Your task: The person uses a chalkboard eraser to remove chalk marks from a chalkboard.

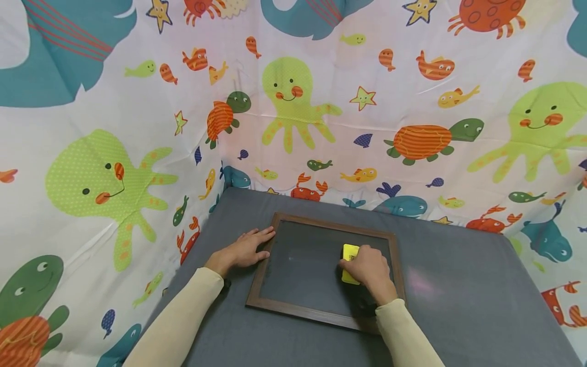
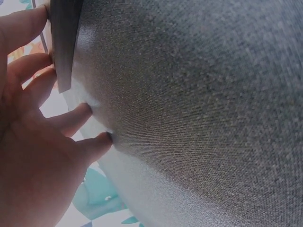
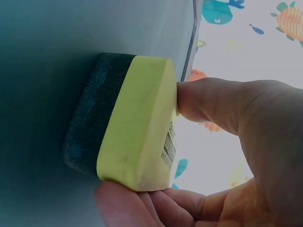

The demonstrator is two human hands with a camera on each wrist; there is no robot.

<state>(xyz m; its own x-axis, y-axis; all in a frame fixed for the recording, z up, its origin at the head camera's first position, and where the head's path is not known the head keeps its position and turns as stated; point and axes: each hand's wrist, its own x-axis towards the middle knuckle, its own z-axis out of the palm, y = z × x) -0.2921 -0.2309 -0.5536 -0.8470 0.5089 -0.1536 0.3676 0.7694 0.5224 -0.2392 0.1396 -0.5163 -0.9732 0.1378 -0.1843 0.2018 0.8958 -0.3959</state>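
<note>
A small blackboard with a brown wooden frame lies flat on grey cloth. My left hand rests at the frame's left side, fingers spread. In the left wrist view, some fingertips touch the frame while two others press into the cloth. Toward the right of the board, my right hand grips a yellow board eraser. Seen from the right wrist, thumb and fingers hold opposite sides of the eraser, its dark felt layer facing the board surface.
The grey-covered table extends to the right of the board. Behind and on the left, a white curtain printed with sea animals hangs along the table's edges.
</note>
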